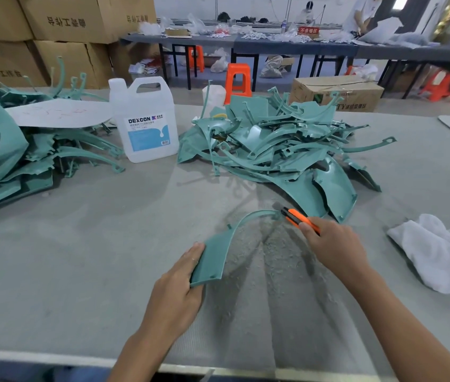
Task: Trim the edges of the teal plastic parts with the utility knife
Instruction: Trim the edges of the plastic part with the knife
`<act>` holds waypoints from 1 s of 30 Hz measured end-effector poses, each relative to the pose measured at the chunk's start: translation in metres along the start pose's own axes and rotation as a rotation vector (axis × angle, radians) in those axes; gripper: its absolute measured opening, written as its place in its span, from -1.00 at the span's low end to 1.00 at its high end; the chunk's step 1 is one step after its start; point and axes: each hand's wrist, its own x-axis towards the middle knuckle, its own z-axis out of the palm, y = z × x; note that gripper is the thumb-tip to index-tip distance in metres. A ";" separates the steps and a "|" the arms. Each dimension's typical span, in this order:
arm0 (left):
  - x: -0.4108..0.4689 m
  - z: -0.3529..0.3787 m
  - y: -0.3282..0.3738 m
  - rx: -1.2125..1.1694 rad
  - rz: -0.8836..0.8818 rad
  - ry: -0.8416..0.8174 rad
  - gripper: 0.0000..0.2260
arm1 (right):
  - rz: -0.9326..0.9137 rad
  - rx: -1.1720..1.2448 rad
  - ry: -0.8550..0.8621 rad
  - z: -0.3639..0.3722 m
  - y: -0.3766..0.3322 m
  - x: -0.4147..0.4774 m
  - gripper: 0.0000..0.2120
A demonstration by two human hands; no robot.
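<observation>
Teal plastic part (213,257) gripped over bench (80,271) by left hand (179,293); right hand (331,244) holds utility knife (298,219) at its thin tip. Shavings (273,260) down; right-side pile (281,144) probably still untrimmed.

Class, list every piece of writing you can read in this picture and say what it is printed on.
"DEXCON": label of the white jug.
"不合格区": red sign on the far table.
"TY": cardboard box behind the teal pile; the rest is blurred.
Jug's small print and the stacked cartons' upside-down characters: unreadable.
</observation>
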 end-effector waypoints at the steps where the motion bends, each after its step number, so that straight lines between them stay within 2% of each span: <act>1: 0.000 0.000 0.000 -0.009 -0.004 0.002 -0.47 | 0.024 -0.028 -0.014 0.001 0.002 0.001 -0.64; 4: 0.000 -0.001 0.000 -0.029 -0.014 0.009 -0.48 | 0.051 -0.002 0.013 0.001 0.005 -0.008 -0.68; 8: 0.003 0.000 -0.001 -0.042 -0.040 0.024 -0.48 | -0.026 0.377 0.152 -0.004 -0.019 -0.047 -0.81; 11: 0.004 0.000 -0.002 -0.051 -0.079 0.042 -0.49 | -0.147 0.591 0.057 -0.001 -0.048 -0.088 -0.80; 16: 0.010 -0.002 -0.005 -0.120 -0.144 0.062 -0.63 | -0.262 0.763 -0.049 0.010 -0.070 -0.124 -0.63; 19: 0.017 -0.004 -0.006 -0.173 -0.173 0.101 -0.79 | -0.301 0.752 -0.063 0.015 -0.077 -0.123 -0.63; 22: 0.019 -0.007 -0.001 -0.207 -0.170 0.124 -0.96 | -0.331 0.642 -0.030 0.016 -0.086 -0.113 -0.62; 24: 0.018 -0.009 0.002 -0.208 -0.164 0.103 -0.81 | -0.325 0.561 0.021 0.017 -0.091 -0.100 -0.60; 27: 0.015 -0.009 0.002 -0.218 -0.170 0.038 -0.76 | -0.248 0.490 0.092 0.020 -0.090 -0.073 -0.59; 30: 0.015 -0.009 0.001 -0.222 -0.175 0.041 -0.73 | -0.211 0.378 0.172 0.023 -0.079 -0.047 -0.61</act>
